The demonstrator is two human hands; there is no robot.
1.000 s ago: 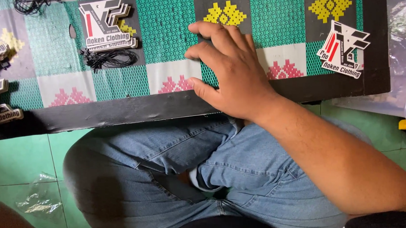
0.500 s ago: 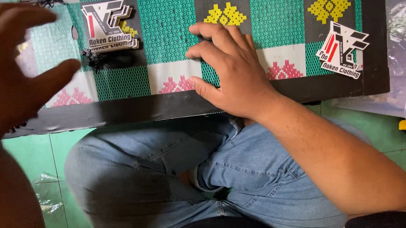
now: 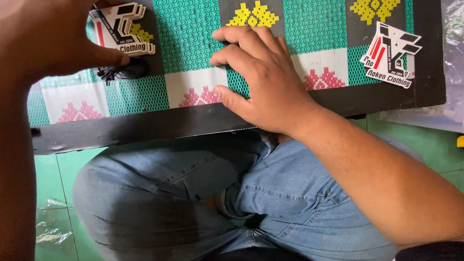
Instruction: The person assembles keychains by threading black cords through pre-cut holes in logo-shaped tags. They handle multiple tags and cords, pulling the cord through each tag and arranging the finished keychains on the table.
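Since before, left hand (image 3: 43, 39) reached in, its grip pinching the white-red-black tag stack (image 3: 123, 27); right hand (image 3: 263, 80) lies flat, open.

Small stack of angular die-cut card labels, white with black and red shapes (image 3: 119, 27): upper left on the woven mat, under the left thumb. Single matching die-cut label (image 3: 391, 54): lies flat, tilted, near mat's right edge.

Low black-edged desk (image 3: 155, 129) w/ woven green-patterned mat (image 3: 187, 34) on top. On mat: tag stack (image 3: 123, 29) + black strings (image 3: 122, 72) upper left, single tag (image 3: 391, 55) upper right.
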